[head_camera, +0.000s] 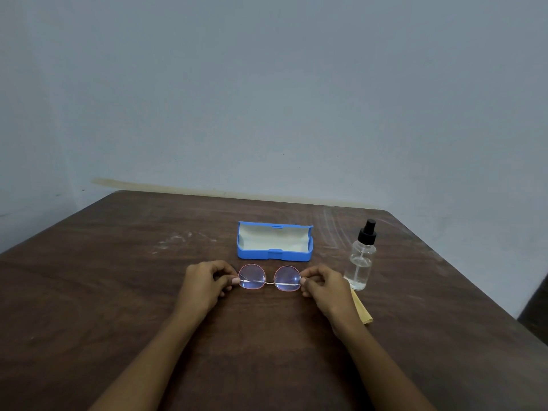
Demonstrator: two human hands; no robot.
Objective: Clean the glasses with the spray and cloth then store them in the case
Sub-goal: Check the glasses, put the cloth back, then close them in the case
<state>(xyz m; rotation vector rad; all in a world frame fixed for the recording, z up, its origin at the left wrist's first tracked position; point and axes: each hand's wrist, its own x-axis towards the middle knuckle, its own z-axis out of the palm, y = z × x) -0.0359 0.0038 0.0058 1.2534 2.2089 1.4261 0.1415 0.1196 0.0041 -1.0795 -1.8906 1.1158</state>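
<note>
Item: round pink-rimmed glasses with thin metal arms (268, 277), folded, lenses facing me, low over the brown wooden table (118, 292).

Grip: my left hand (204, 283) and right hand (323, 286) each pinch an outer rim edge, glasses spanning between; I judge this keeps fingers off the lenses.

Right of glasses: yellow cloth (362, 310), clear spray bottle with black nozzle (360, 259).

Beyond glasses: open blue case (274, 241), ready for storing.

We see a dark wooden table (118, 292); on it lie an open blue case (274, 252); a spray bottle (360, 262); a yellow cloth (363, 310).
</note>
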